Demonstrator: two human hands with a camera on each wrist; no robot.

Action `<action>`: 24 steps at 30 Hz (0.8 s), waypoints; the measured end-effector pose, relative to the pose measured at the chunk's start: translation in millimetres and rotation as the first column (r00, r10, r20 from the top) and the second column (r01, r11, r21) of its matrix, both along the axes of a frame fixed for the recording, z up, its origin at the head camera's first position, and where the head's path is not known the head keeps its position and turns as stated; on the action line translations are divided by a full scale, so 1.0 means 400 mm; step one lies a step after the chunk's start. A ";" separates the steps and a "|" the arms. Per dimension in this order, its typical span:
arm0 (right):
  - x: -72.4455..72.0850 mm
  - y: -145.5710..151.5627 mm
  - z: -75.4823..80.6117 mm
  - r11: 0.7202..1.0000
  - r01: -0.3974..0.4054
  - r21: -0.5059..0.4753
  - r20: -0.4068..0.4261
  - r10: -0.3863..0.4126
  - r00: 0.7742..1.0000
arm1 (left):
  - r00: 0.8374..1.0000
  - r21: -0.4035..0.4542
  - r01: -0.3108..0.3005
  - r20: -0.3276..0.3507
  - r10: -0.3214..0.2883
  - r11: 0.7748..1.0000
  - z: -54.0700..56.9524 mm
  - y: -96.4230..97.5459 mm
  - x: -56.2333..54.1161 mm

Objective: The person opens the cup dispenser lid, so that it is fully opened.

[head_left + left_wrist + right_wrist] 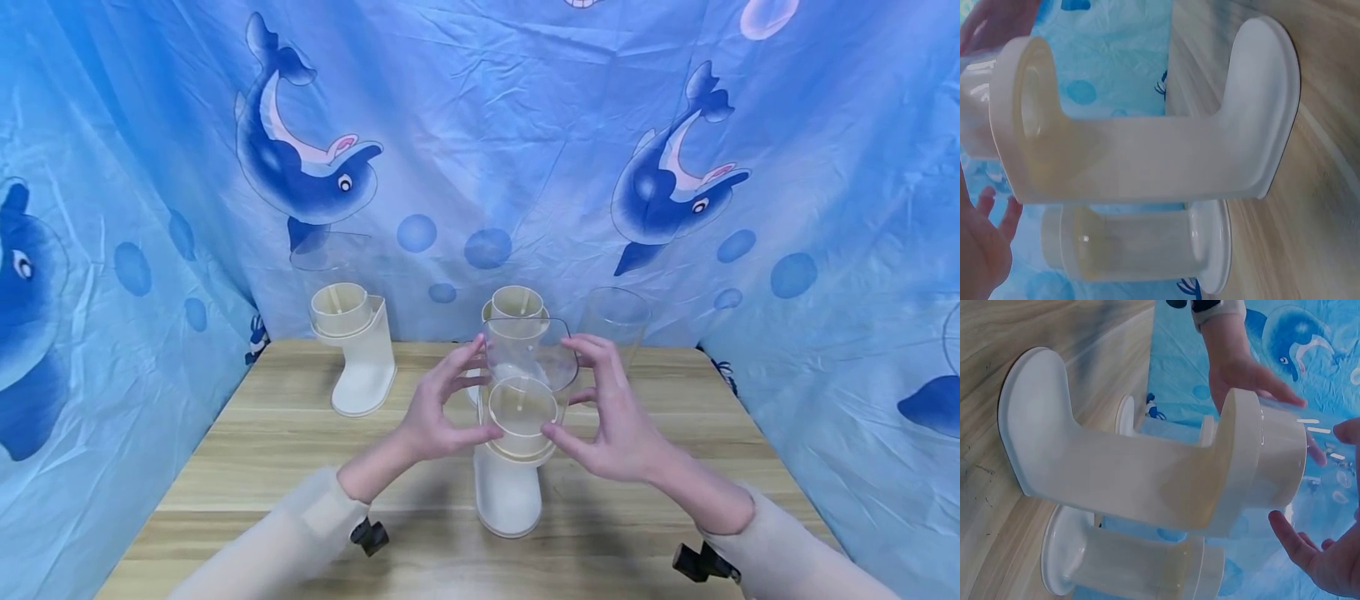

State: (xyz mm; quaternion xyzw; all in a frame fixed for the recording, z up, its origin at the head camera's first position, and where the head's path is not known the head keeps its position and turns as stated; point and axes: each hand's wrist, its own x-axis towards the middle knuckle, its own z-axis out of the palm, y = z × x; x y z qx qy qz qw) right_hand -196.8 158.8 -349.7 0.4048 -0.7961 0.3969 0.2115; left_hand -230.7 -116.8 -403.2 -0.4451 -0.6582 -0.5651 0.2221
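A clear plastic cylinder [553,354] sits around the round collar of the front white stand [508,496], near the middle of the table. From the left side my left hand [438,408] holds the cylinder, thumb low and fingers higher up its wall. Opposite it, my right hand [618,421] grips the cylinder in the same way. In the right wrist view the clear wall reaches over the cream collar [1279,459], between both hands. Whether it is fully seated cannot be told. The stand [1141,159] rests upright on its base.
Directly behind is a second white stand [517,302], partly covered by the held cylinder. A third stand [363,371] with a clear cylinder [324,260] on it is at back left. Another clear cylinder [617,310] stands at back right. A dolphin-print curtain [480,125] surrounds the wooden table [247,467].
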 end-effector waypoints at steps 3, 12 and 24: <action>-0.007 0.002 -0.001 0.999 -0.030 -0.011 0.008 0.031 1.000 | 0.999 0.017 -0.030 -0.038 0.030 0.999 -0.006 0.002 0.008; 0.003 0.011 0.010 0.998 -0.042 -0.040 0.014 0.043 0.999 | 0.997 -0.003 0.011 -0.083 -0.011 1.000 0.009 -0.006 -0.012; -0.005 0.002 0.007 0.997 -0.073 -0.040 0.014 0.074 0.997 | 0.998 -0.024 -0.058 0.014 0.058 0.998 0.004 0.004 0.017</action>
